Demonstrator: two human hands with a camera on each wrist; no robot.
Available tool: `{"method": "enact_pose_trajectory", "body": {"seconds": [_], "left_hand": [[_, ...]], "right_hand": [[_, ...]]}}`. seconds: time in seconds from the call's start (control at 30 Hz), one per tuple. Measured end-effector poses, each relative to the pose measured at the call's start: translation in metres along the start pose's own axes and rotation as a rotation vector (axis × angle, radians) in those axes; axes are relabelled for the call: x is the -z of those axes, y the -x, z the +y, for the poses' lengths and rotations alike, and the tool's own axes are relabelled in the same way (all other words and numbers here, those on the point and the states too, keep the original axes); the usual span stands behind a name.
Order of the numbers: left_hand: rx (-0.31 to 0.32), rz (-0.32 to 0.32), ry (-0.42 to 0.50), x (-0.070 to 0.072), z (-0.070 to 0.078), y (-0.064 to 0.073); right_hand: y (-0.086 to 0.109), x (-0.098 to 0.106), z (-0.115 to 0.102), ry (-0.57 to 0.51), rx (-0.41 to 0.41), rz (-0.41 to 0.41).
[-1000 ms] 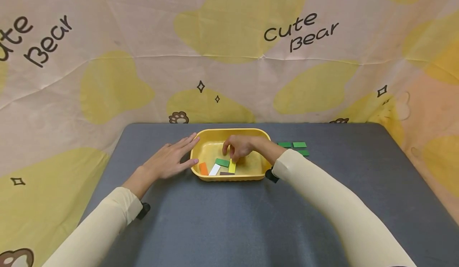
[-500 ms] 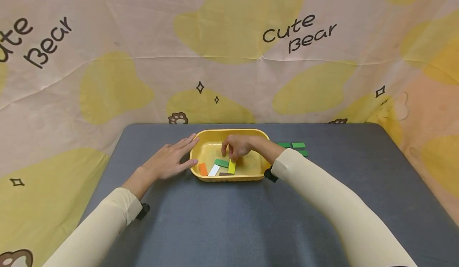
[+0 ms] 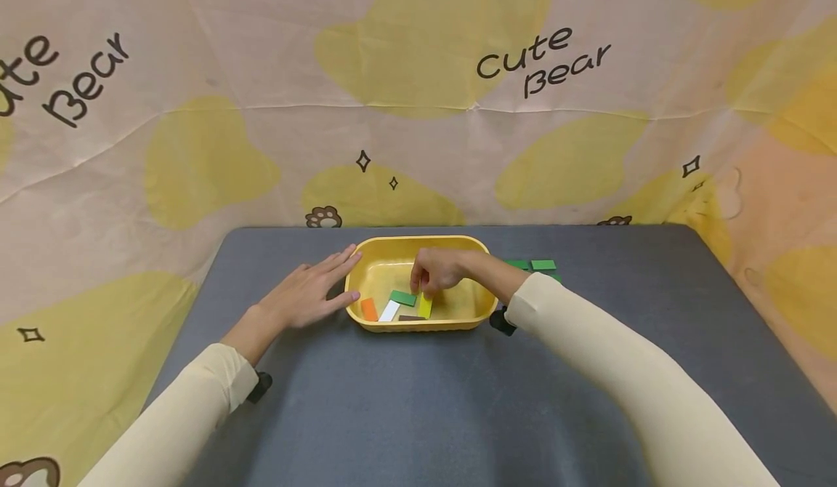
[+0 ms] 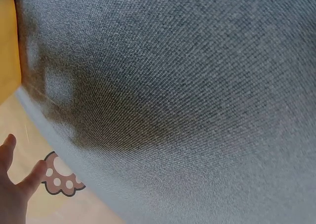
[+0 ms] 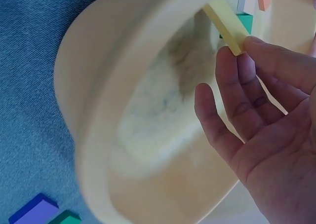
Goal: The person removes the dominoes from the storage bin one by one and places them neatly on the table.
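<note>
My right hand is inside the yellow plastic tray. It pinches the near end of a yellow block between thumb and fingertips, as the right wrist view shows. Beside that block lie a green block, a white block, an orange block and a dark brown block. With its fingers straight, my left hand rests at the tray's left rim. Only part of this hand shows in the left wrist view.
Several green blocks lie on the dark grey table right of the tray, partly hidden by the right forearm. A purple block shows there in the right wrist view. A patterned cloth hangs behind the table.
My right hand has shifted slightly right, and its fingertips have come closer together at the yellow block. That block has turned a little. The left hand stays at the rim.
</note>
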State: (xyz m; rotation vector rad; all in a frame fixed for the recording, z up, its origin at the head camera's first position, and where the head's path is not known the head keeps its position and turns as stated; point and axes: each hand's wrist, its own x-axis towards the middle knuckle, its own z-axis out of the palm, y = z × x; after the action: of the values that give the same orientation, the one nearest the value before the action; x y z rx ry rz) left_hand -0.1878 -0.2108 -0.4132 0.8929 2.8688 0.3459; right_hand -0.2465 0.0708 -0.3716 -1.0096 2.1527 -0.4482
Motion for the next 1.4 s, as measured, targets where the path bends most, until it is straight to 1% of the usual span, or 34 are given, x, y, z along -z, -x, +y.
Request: {"method": "enact_pose_trajectory", "body": {"seconds": [0.17,0.43,0.57,0.63,0.73,0.93,1.03,1.27,1.4], "left_hand": [[-0.002,0.000,0.001,0.000,0.001,0.000],[-0.003,0.002,-0.001,0.000,0.001,0.001],[-0.003,0.002,0.000,0.000,0.001,0.001],[-0.004,0.003,0.000,0.000,0.001,0.001],[-0.007,0.005,-0.002,0.000,0.001,0.001],[-0.008,0.006,-0.002,0.000,0.001,0.001],[-0.008,0.005,-0.001,0.001,0.002,0.001],[0.001,0.001,-0.001,0.002,0.004,0.001],[0.004,-0.003,-0.002,0.002,0.004,0.001]], "right_hand": [[0.007,0.002,-0.001,-0.008,0.018,0.012],[0.018,0.009,0.000,0.035,0.043,0.020],[0.024,0.013,-0.001,0.056,0.027,0.023],[0.028,0.016,-0.002,0.066,0.002,0.029],[0.034,0.019,0.000,0.074,-0.013,0.039],[0.049,0.027,0.008,0.043,-0.036,0.070],[0.057,0.031,0.013,0.028,-0.033,0.092],[0.080,0.041,0.026,-0.010,-0.048,0.169],[0.094,0.047,0.039,-0.048,-0.033,0.207]]}}
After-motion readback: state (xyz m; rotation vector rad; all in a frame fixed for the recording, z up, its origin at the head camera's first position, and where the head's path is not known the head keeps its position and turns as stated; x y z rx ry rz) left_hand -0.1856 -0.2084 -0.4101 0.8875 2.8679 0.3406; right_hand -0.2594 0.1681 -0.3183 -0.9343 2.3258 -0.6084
